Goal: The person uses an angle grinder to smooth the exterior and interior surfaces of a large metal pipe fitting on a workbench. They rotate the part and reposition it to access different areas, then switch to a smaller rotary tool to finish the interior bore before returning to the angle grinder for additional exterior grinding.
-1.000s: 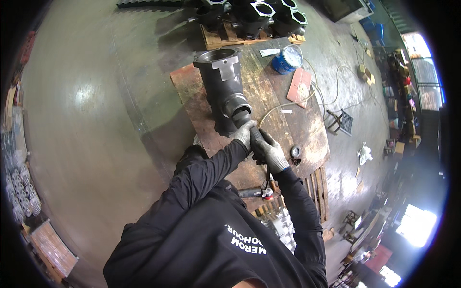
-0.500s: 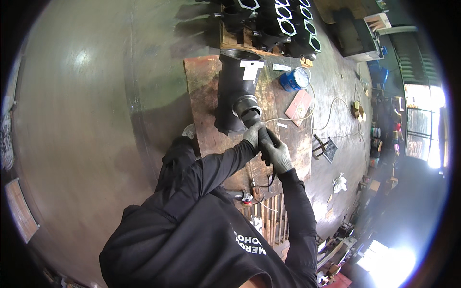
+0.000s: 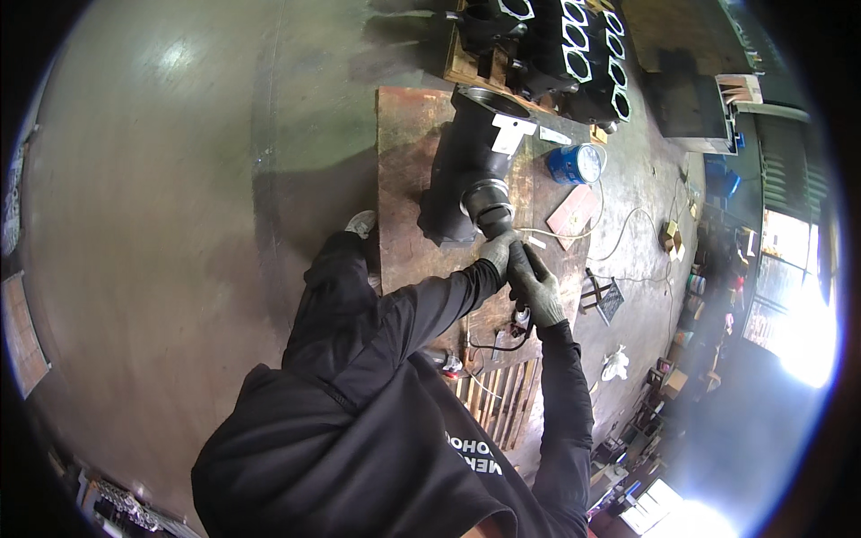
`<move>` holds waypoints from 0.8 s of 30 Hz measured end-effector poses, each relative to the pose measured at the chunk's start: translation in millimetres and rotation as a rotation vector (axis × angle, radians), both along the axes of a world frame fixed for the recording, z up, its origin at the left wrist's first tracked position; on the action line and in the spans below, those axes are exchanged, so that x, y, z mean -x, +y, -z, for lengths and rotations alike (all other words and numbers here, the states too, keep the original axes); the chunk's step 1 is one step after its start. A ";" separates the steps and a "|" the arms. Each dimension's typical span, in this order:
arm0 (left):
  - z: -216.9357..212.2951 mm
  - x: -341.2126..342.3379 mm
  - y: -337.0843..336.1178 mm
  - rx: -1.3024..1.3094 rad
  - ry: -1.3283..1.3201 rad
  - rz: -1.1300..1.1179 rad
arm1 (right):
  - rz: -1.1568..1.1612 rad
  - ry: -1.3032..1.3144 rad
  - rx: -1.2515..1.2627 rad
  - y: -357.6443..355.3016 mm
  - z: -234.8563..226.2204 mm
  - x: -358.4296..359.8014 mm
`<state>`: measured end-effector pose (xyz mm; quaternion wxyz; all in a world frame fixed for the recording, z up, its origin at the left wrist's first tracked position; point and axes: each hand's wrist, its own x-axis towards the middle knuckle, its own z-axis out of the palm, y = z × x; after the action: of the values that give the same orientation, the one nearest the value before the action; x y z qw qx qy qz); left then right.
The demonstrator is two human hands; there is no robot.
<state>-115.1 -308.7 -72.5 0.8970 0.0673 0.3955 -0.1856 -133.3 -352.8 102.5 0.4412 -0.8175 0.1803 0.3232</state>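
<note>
The left hand (image 3: 496,253) and right hand (image 3: 541,294) both curl closed around a dark tool (image 3: 496,221) — maybe two hands to keep it steady — with its tip at the side ring (image 3: 482,190) of the big black pipe (image 3: 465,157) on the tabletop (image 3: 404,184).

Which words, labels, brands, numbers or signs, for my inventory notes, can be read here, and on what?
Top: white lettering, partly out of sight; not copied here.
Can: any print is too small to read.
White packet: likewise too small.
Nothing else is readable.
</note>
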 end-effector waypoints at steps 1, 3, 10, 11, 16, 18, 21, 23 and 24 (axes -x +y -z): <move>-4.9 1.2 -0.5 -0.008 0.019 -0.020 | -0.016 -0.013 -0.041 -0.8 1.1 0.5; -11.8 4.7 4.6 0.011 0.025 0.018 | -0.002 -0.020 -0.042 -4.0 1.0 4.9; -39.3 29.6 3.5 -0.049 0.038 0.055 | 0.015 -0.012 -0.095 -14.6 -17.4 29.3; -42.5 32.2 0.9 -0.043 0.012 0.048 | 0.014 -0.015 -0.088 -16.3 -21.6 33.2; -49.3 42.7 -14.9 0.057 0.042 0.009 | 0.058 -0.019 -0.129 -24.8 -34.9 47.6; -41.8 41.5 -16.3 0.004 0.073 0.029 | 0.030 -0.020 -0.136 -22.4 -29.4 43.8; -15.0 25.8 -10.8 -0.067 0.008 0.049 | 0.040 -0.020 -0.101 -15.1 -12.3 28.3; 7.5 11.4 -4.3 0.000 0.019 0.200 | 0.024 -0.014 -0.127 -12.0 -2.9 16.0; 17.0 5.3 -1.8 0.067 -0.053 0.200 | 0.066 0.006 -0.136 -7.6 3.8 13.2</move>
<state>-120.5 -310.5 -89.4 0.8859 0.0813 0.3566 -0.2853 -146.5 -360.5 98.6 0.5056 -0.7784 0.1859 0.3224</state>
